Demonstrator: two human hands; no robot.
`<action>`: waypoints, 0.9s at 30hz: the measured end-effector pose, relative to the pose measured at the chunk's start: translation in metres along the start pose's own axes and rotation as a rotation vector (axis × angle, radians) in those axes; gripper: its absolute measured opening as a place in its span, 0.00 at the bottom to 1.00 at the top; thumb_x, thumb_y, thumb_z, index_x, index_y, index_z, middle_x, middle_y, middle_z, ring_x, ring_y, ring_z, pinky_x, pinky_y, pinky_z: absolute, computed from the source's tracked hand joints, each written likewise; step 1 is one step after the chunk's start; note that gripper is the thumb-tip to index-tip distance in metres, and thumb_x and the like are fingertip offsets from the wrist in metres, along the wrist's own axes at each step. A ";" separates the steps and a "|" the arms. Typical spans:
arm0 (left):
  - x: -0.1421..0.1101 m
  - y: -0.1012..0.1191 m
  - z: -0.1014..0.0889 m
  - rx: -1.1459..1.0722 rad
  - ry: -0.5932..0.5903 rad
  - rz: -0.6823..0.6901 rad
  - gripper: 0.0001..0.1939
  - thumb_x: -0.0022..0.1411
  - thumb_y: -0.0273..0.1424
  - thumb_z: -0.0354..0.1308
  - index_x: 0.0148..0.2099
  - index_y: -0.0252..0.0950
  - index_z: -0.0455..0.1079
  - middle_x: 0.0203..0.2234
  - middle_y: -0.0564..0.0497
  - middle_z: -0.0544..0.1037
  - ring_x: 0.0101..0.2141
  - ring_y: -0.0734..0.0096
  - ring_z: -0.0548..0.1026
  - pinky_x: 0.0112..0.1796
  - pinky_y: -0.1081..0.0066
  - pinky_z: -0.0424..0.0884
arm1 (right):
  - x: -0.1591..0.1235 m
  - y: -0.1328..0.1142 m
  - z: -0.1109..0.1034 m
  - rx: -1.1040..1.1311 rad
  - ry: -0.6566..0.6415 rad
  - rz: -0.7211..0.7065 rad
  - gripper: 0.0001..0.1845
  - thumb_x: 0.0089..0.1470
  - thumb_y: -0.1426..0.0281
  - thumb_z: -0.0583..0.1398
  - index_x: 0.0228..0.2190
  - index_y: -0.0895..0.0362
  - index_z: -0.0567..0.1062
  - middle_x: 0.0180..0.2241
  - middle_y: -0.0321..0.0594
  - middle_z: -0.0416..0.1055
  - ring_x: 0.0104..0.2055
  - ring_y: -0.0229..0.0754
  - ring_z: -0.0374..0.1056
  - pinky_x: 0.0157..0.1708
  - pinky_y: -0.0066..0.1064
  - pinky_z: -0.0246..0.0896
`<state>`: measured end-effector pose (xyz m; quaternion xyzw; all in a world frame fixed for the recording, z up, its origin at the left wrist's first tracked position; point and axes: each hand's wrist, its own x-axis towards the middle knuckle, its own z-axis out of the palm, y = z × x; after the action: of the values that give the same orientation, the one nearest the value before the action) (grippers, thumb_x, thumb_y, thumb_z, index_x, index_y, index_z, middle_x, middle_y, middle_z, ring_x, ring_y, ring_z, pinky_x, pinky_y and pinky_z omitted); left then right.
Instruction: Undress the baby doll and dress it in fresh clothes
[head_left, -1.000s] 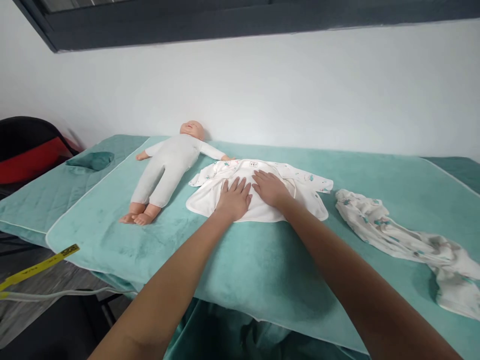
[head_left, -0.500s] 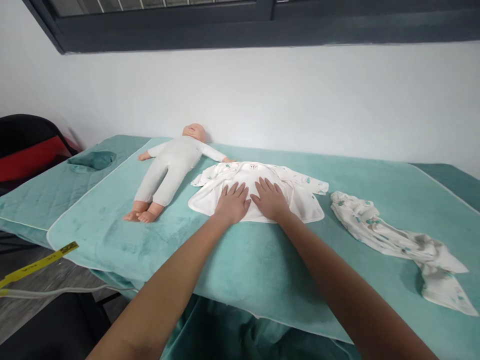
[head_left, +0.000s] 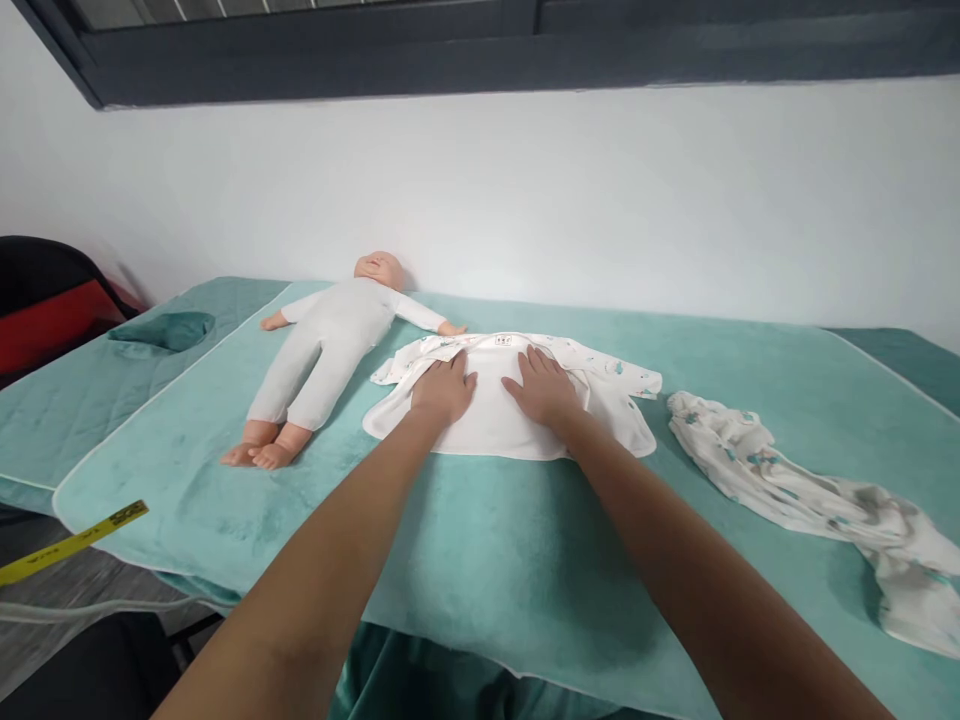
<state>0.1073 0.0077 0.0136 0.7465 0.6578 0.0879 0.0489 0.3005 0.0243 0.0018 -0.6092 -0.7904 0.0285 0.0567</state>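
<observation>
On white shirt, seemingly smoothing with left hand and right hand splayed, gripping nothing; next, perhaps sweep outward.

- Soft, fairly bright light fills the room; its source I can't make out.
- The white wall is palest in its middle, greyer toward the left.
- A broad, blurry-edged shadow darkens the green mat beside the right forearm; a narrower one edges the doll.
- The black chair sits in gloom.
- Lettering on the yellow strip looks smeared.
</observation>
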 end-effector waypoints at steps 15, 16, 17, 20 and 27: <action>0.013 -0.002 0.009 0.051 0.112 0.023 0.24 0.70 0.37 0.38 0.63 0.35 0.59 0.58 0.44 0.70 0.55 0.51 0.69 0.56 0.56 0.63 | -0.009 0.024 -0.012 0.369 0.371 0.130 0.20 0.62 0.65 0.47 0.49 0.52 0.73 0.54 0.40 0.72 0.55 0.46 0.65 0.56 0.38 0.57; 0.013 -0.003 0.010 0.050 0.119 0.028 0.24 0.70 0.37 0.38 0.63 0.35 0.59 0.58 0.44 0.70 0.55 0.51 0.69 0.56 0.56 0.63 | -0.014 0.037 -0.017 0.397 0.467 0.209 0.20 0.62 0.64 0.47 0.47 0.53 0.74 0.50 0.42 0.74 0.52 0.47 0.67 0.54 0.39 0.59; 0.014 -0.003 0.010 0.050 0.126 0.032 0.24 0.70 0.37 0.38 0.62 0.35 0.60 0.58 0.43 0.71 0.55 0.51 0.69 0.56 0.56 0.63 | -0.019 0.053 -0.022 0.393 0.562 0.296 0.19 0.61 0.63 0.48 0.46 0.55 0.74 0.48 0.45 0.74 0.50 0.49 0.68 0.52 0.40 0.59; 0.014 -0.003 0.011 0.058 0.150 0.038 0.23 0.70 0.36 0.39 0.61 0.35 0.61 0.58 0.43 0.71 0.55 0.51 0.70 0.55 0.55 0.64 | -0.036 0.105 -0.033 0.256 0.630 0.522 0.24 0.55 0.58 0.56 0.47 0.60 0.73 0.50 0.55 0.71 0.52 0.57 0.65 0.51 0.45 0.59; 0.012 -0.001 0.011 0.079 0.186 0.042 0.20 0.70 0.33 0.40 0.57 0.35 0.65 0.56 0.44 0.72 0.52 0.52 0.72 0.54 0.56 0.66 | -0.057 0.155 -0.035 0.248 0.315 0.677 0.22 0.54 0.54 0.57 0.40 0.58 0.74 0.36 0.50 0.74 0.41 0.54 0.69 0.41 0.42 0.60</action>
<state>0.1101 0.0201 0.0035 0.7501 0.6466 0.1318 -0.0438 0.4680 0.0078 0.0152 -0.8210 -0.5170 0.0469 0.2375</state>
